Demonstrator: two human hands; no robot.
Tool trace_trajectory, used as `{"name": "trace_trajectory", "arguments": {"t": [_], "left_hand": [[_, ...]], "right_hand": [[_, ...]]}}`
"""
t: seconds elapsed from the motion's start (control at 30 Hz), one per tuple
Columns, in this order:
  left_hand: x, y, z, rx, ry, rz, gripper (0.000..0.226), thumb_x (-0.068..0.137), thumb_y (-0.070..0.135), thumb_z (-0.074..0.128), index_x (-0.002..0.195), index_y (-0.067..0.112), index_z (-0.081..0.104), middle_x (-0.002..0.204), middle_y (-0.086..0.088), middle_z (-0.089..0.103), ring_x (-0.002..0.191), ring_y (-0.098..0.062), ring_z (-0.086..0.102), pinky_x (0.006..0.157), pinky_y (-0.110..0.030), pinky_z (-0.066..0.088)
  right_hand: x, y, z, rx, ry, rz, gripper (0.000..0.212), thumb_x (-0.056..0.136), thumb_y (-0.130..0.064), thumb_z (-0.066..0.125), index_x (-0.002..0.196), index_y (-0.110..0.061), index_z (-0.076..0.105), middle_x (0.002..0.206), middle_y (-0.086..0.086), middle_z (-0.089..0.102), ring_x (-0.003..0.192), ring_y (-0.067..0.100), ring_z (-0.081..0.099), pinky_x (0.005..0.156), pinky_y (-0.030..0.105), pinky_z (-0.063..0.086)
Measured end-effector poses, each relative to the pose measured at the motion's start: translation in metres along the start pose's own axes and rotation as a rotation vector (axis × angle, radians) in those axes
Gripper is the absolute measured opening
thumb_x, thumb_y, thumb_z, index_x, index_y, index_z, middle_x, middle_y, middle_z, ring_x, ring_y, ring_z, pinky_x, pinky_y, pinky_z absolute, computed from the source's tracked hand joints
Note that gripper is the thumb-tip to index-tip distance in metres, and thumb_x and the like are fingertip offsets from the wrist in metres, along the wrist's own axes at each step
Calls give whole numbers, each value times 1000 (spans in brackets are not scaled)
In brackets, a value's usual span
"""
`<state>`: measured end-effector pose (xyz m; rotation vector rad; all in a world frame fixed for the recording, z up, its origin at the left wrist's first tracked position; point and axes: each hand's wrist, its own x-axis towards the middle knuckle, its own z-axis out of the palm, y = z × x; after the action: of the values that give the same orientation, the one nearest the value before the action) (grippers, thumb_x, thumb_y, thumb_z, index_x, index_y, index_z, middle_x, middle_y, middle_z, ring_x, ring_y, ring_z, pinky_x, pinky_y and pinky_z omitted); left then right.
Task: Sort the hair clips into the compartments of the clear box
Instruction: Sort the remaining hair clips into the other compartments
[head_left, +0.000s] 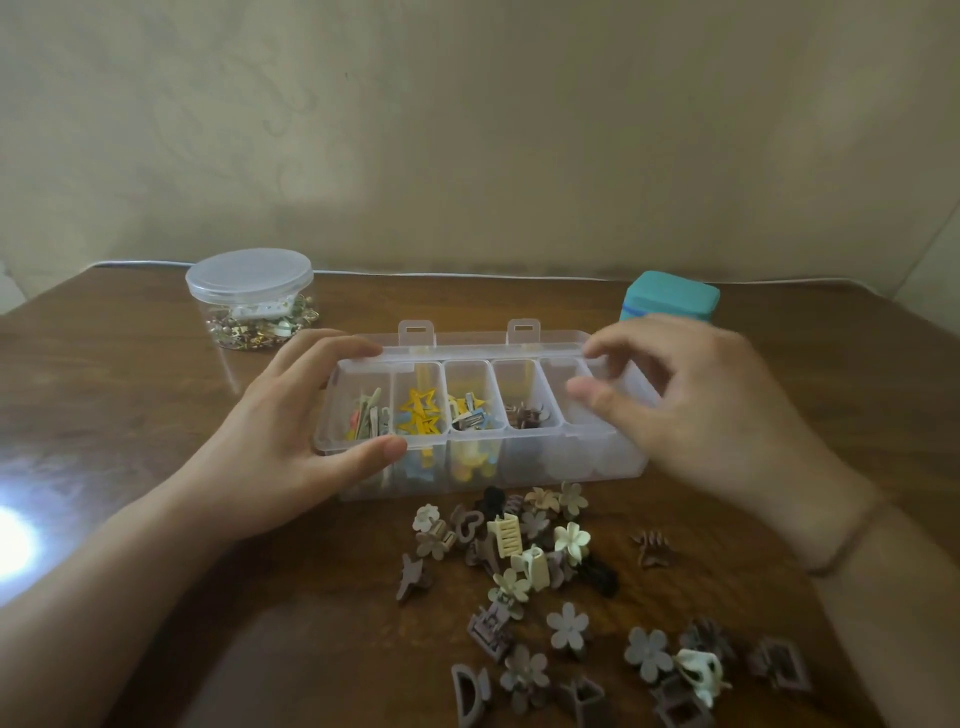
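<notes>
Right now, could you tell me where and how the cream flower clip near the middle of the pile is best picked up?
Pinch the cream flower clip by its raised petals from above, with the right hand. It sits on top of the pile of clips, petals up and uncovered, while its lower claw part is wedged among neighbours.

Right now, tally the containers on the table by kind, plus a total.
Clear plastic compartment box: 1
Round clear plastic tub with lid: 1
Teal rounded box: 1
Total: 3
</notes>
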<state>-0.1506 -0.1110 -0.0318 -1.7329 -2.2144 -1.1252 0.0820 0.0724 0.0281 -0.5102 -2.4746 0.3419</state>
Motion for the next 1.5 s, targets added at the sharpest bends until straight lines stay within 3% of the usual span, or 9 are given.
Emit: {"name": "trace_trajectory", "arguments": {"t": [0.07, 0.3, 0.4, 0.6, 0.77, 0.93, 1.17, 1.37, 1.5], "left_hand": [[0, 0, 0, -5, 2, -6, 74, 69, 68, 61, 130, 29, 50, 127, 17, 46, 119, 3, 45, 93, -17, 36], [0, -3, 0, -13, -12, -8, 74, 70, 68, 61, 131, 28, 50, 129, 15, 45, 121, 0, 44, 96, -7, 32], [1, -3, 0, -17, -7, -5, 74, 70, 68, 61, 131, 28, 50, 128, 15, 46, 121, 0, 44, 96, -8, 33], [0, -4, 0, -25, -10, -5, 75, 69, 70, 61, 131, 29, 50, 129, 15, 45, 121, 1, 44, 94, -13, 35], [0, -4, -2, -11, -6, -2, 77, 69, 71, 60, 132, 29, 49, 130, 14, 45, 120, -1, 45, 95, -20, 36], [0, -7, -4, 2, -5, -5, 75, 70, 70, 60, 131, 28, 50, 129, 14, 45, 120, -4, 45, 96, -20, 35], [0, -8, -3, -9, -12, -1, 72, 70, 68, 61, 130, 29, 50, 128, 16, 45, 122, -4, 44, 96, -17, 35], [1, -8, -3, -14, -11, -5, 72, 70, 68, 61, 130, 29, 51, 129, 15, 45, 122, -3, 44, 98, -20, 35], [1, -7, -3, -14, -10, 5, 72, 71, 67, 61, 129, 28, 51, 129, 13, 46, 123, -5, 45, 99, -23, 35]], "right_hand": [[-3, 6, -21, 1, -54, 30, 25, 73, -55, 62, 75, -31, 65, 66, -12, 62, 65, 0, 56, 53, 16, 36], [-15, 0, -17, -338, -899, 140, 18, 79, -50, 70, 89, -44, 56, 86, -16, 58, 80, 2, 56, 66, 21, 46], [-13, 4, -25, -241, -810, 54, 12, 81, -45, 70, 87, -40, 61, 82, -15, 62, 76, 1, 59, 64, 22, 49], [-3, 2, -16, 161, 97, 5, 9, 78, -38, 71, 84, -32, 67, 69, -7, 63, 62, 6, 56, 54, 13, 41], [-6, 1, -14, 26, -63, -43, 16, 79, -46, 63, 92, -37, 65, 66, -14, 60, 67, 5, 58, 57, 18, 42], [-15, -18, -9, -276, -529, -158, 27, 88, -52, 54, 115, -49, 56, 70, -22, 52, 69, -3, 51, 66, 15, 42], [-13, -11, -1, -362, -594, -98, 25, 88, -50, 58, 110, -40, 58, 69, -19, 44, 65, -3, 44, 61, 17, 37], [-8, 2, -20, 56, -14, -9, 23, 77, -50, 64, 93, -34, 68, 59, -10, 62, 63, 5, 60, 56, 24, 48], [-6, 5, -6, -21, 2, 11, 33, 79, -55, 59, 104, -35, 66, 60, -11, 62, 69, 2, 59, 60, 24, 44]]}}
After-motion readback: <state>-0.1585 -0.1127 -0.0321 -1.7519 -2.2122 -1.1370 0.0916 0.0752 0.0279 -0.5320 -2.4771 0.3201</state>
